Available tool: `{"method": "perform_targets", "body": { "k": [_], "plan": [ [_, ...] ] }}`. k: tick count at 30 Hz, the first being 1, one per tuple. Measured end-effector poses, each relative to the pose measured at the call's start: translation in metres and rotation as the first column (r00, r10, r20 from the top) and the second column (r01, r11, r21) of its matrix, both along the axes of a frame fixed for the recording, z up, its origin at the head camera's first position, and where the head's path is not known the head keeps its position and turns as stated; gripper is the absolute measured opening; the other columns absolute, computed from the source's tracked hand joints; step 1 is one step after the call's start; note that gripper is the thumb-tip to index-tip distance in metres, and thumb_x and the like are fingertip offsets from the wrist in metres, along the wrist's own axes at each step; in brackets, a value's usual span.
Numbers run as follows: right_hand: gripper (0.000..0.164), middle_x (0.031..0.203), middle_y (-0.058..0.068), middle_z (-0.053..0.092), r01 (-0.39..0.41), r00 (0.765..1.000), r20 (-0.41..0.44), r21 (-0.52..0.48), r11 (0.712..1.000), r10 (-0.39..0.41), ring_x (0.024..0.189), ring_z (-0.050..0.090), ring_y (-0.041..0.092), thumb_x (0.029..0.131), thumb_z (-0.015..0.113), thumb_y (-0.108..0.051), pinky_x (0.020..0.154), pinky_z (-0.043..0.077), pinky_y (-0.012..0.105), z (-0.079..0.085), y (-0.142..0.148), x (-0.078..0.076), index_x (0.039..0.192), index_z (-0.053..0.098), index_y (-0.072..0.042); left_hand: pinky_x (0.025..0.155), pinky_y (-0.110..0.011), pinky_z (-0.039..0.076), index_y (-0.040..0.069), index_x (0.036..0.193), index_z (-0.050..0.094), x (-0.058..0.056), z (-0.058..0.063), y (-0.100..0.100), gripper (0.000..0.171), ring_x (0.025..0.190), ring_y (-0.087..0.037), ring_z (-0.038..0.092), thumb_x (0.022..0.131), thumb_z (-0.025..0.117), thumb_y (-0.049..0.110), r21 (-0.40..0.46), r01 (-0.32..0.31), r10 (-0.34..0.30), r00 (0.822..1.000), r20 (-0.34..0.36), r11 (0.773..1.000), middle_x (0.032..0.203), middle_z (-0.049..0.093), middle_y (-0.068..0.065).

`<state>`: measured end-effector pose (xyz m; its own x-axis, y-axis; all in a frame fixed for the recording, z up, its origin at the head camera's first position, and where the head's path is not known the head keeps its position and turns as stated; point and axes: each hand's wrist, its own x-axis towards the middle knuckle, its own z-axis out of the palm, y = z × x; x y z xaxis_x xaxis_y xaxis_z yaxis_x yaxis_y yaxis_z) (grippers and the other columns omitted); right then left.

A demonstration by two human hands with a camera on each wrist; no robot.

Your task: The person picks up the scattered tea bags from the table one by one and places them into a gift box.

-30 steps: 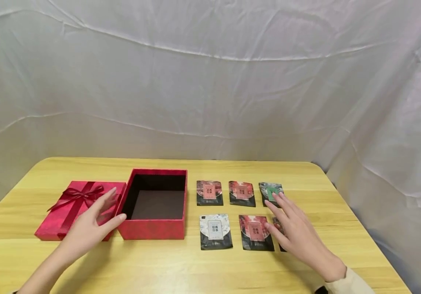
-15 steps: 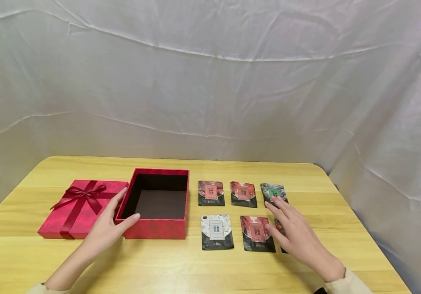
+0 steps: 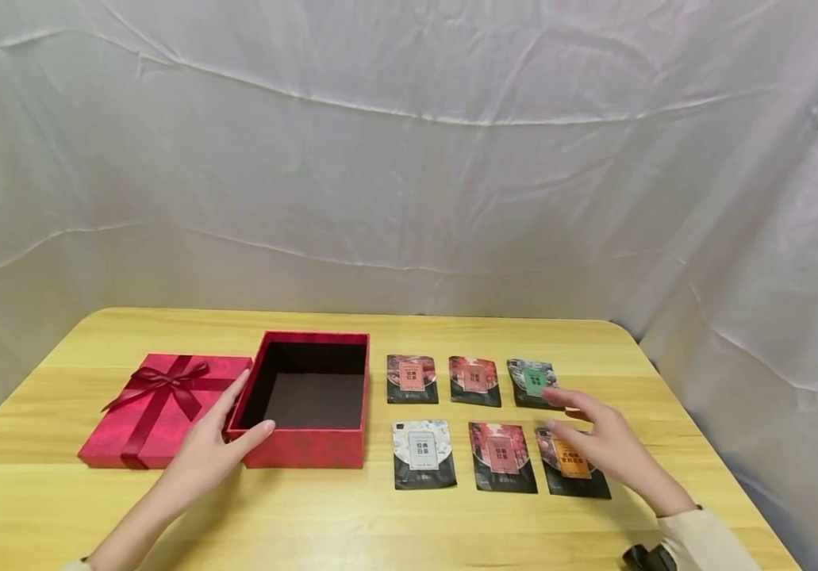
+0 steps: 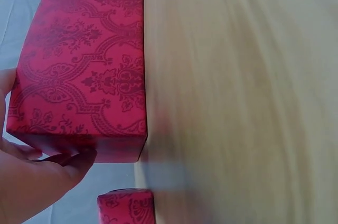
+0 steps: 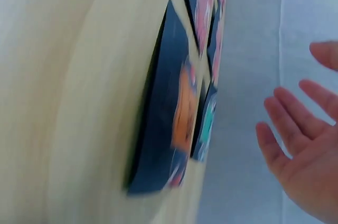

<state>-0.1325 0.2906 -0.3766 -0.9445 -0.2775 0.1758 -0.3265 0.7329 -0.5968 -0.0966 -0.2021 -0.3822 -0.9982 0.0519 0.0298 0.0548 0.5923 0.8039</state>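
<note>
At the front left corner of a red gift box [image 3: 303, 448], my left hand [image 3: 212, 440] holds on, with its thumb at the front rim and its fingers along the left side. The left wrist view shows bent fingertips [image 4: 79, 163] against the box's patterned wall. Over the right end of the tea sachets, my right hand [image 3: 604, 436] hovers with fingers spread and holds nothing. Closest to it are a sachet with an orange label [image 3: 571, 460] and one with a green label [image 3: 531, 382], partly overlapped by the fingertips in the head view.
The box's lid [image 3: 112, 432], with a dark red ribbon bow [image 3: 171, 382], lies left of the box. Three sachets with pink labels, such as the back left sachet [image 3: 412, 379], and a white sachet [image 3: 423, 454] lie flat on the wooden table [image 3: 351, 523]. A grey cloth [image 3: 409, 182] hangs behind.
My left hand has moved right from over the lid onto the box's corner. My right hand has shifted right, uncovering the orange-labelled sachet.
</note>
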Motion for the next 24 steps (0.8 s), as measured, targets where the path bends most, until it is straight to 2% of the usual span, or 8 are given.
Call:
{"method": "perform_targets", "body": {
  "k": [4, 8, 12, 15, 19, 22, 24],
  "plan": [
    [0.044, 0.128, 0.014, 0.06, -0.01, 0.999, 0.047, -0.002, 1.0, 0.01, 0.117, 0.054, 0.036, 0.093, 0.067, -0.018, 0.093, 0.045, 0.053, -0.003, 0.015, -0.001, 0.132, 0.056, -0.002, 0.08, -0.051, 0.048, 0.015, 0.156, 0.017, 0.001, 0.001, -0.001, 0.085, 0.122, -0.043, 0.041, 0.091, 0.066, 0.038, -0.021, -0.008, 0.007, 1.0, -0.019, 1.0, 0.148, 0.034, -0.026],
    [0.046, 0.13, 0.016, 0.058, -0.06, 0.996, 0.068, 0.013, 0.998, 0.059, 0.117, 0.052, 0.04, 0.091, 0.069, -0.017, 0.092, 0.043, 0.057, -0.006, 0.031, 0.0, 0.132, 0.056, -0.001, 0.078, -0.048, 0.048, 0.015, 0.156, 0.017, 0.0, 0.003, -0.001, 0.086, 0.121, -0.043, 0.042, 0.091, 0.066, 0.04, -0.028, -0.004, 0.004, 1.0, -0.005, 1.0, 0.148, 0.034, -0.026],
    [0.052, 0.132, 0.019, 0.056, -0.093, 0.986, 0.135, -0.022, 0.995, 0.095, 0.122, 0.044, 0.047, 0.088, 0.071, -0.016, 0.094, 0.037, 0.065, -0.009, 0.045, 0.0, 0.134, 0.054, 0.001, 0.082, -0.053, 0.048, 0.016, 0.156, 0.016, -0.001, 0.004, -0.003, 0.086, 0.124, -0.044, 0.041, 0.091, 0.066, 0.041, -0.015, 0.0, 0.0, 1.0, 0.024, 1.0, 0.149, 0.033, -0.025],
    [0.059, 0.133, 0.019, 0.054, -0.108, 0.978, 0.176, -0.029, 0.994, 0.112, 0.125, 0.042, 0.048, 0.084, 0.075, -0.018, 0.096, 0.035, 0.065, -0.012, 0.053, 0.0, 0.135, 0.052, 0.001, 0.088, -0.06, 0.045, 0.016, 0.156, 0.016, -0.001, 0.004, -0.004, 0.086, 0.129, -0.046, 0.035, 0.091, 0.066, 0.041, -0.002, 0.004, -0.004, 0.999, 0.038, 1.0, 0.15, 0.031, -0.025],
    [0.068, 0.134, 0.017, 0.055, -0.131, 0.974, 0.187, 0.022, 0.991, 0.124, 0.123, 0.049, 0.033, 0.079, 0.08, -0.022, 0.099, 0.043, 0.045, -0.02, 0.059, -0.001, 0.136, 0.052, -0.001, 0.088, -0.059, 0.045, 0.017, 0.156, 0.016, -0.001, 0.004, -0.005, 0.086, 0.13, -0.046, 0.034, 0.09, 0.067, 0.04, 0.009, 0.003, -0.004, 0.999, 0.04, 1.0, 0.151, 0.03, -0.024],
    [0.071, 0.135, 0.016, 0.054, -0.144, 0.974, 0.186, 0.051, 0.988, 0.132, 0.121, 0.05, 0.025, 0.075, 0.082, -0.023, 0.097, 0.043, 0.032, -0.025, 0.063, -0.001, 0.136, 0.053, -0.002, 0.083, -0.052, 0.049, 0.017, 0.156, 0.017, -0.001, 0.003, -0.005, 0.087, 0.126, -0.044, 0.038, 0.09, 0.067, 0.04, 0.01, 0.001, -0.002, 0.999, 0.035, 1.0, 0.15, 0.031, -0.024],
    [0.073, 0.135, 0.016, 0.054, -0.142, 0.973, 0.194, 0.065, 0.988, 0.127, 0.121, 0.05, 0.023, 0.074, 0.083, -0.023, 0.097, 0.041, 0.032, -0.026, 0.066, -0.001, 0.137, 0.053, -0.003, 0.078, -0.047, 0.05, 0.016, 0.156, 0.017, -0.002, 0.004, -0.004, 0.087, 0.124, -0.043, 0.04, 0.09, 0.068, 0.04, 0.015, 0.004, -0.005, 0.999, 0.031, 1.0, 0.15, 0.032, -0.024]
  ]
}}
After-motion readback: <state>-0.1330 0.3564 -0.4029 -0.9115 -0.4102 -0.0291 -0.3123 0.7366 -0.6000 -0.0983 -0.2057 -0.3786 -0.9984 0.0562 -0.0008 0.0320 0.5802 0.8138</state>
